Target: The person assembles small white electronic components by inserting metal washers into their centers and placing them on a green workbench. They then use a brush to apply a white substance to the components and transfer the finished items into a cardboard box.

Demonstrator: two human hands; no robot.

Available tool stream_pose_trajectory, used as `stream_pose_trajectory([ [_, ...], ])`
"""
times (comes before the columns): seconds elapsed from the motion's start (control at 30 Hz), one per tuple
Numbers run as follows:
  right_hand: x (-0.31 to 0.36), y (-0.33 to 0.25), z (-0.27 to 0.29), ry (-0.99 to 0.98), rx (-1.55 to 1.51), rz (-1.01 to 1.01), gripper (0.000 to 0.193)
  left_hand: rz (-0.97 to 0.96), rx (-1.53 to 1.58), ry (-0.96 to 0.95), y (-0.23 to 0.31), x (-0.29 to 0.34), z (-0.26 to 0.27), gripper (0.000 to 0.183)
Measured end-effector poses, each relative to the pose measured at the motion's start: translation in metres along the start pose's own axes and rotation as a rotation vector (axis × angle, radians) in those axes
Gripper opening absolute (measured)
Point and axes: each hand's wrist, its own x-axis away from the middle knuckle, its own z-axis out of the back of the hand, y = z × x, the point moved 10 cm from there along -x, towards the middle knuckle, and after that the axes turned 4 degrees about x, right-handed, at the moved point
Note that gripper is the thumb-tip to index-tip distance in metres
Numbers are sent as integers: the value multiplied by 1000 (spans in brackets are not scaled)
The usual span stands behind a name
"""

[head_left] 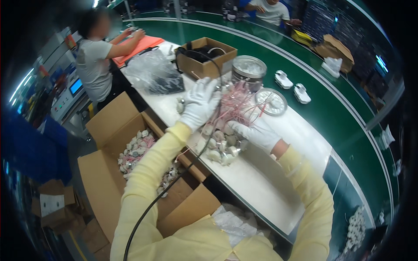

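A heap of small round white-and-metal parts with pink wires [237,102] lies on the white tabletop between my hands. My left hand [200,104], in a white glove, rests along the heap's left side with its fingers stretched out and pointing away from me. My right hand [257,134], gloved too, reaches in from the right; its thumb side touches the parts, and some fingertips are hidden by wires. Neither hand visibly grips anything. Loose round parts [224,148] lie nearest me, below the wires. A black cable [167,193] runs across the view past my left hand.
An open cardboard box [100,174] with similar wired parts stands left of the table [278,187]. Beyond the heap are a smaller box [196,67], a round tin [249,69], a round lid [272,102] and plastic bags [152,69]. White devices [301,93] sit on a green conveyor [326,108]. Two people work farther off.
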Motion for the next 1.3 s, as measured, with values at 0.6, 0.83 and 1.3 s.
stream_pose_trajectory([
  [0.6,45,-25,10,-281,698,-146,47,15,-298,-171,18,60,1,50],
  [0.83,59,-20,17,-388,850,-210,30,70,-2,-125,37,61,35,39],
  [1.3,59,-4,3,-195,735,-69,32,-58,125,-285,99,92,36,53],
])
